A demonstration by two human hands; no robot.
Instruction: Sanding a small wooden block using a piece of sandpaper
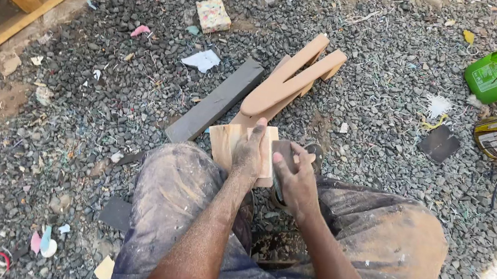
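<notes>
Two hands: left hand (249,153) fingers flat on one wooden block (225,143), right hand (298,183) fingers clamped on one sandpaper piece (284,153).

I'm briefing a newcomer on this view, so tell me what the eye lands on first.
Dead centre, the left hand presses down on a pale wooden block at the knees, while the right hand grips a dark sanding sheet beside it. Just beyond lie shaped wooden pieces and a grey bar on the gravel; a bright green container sits at upper right.
</notes>
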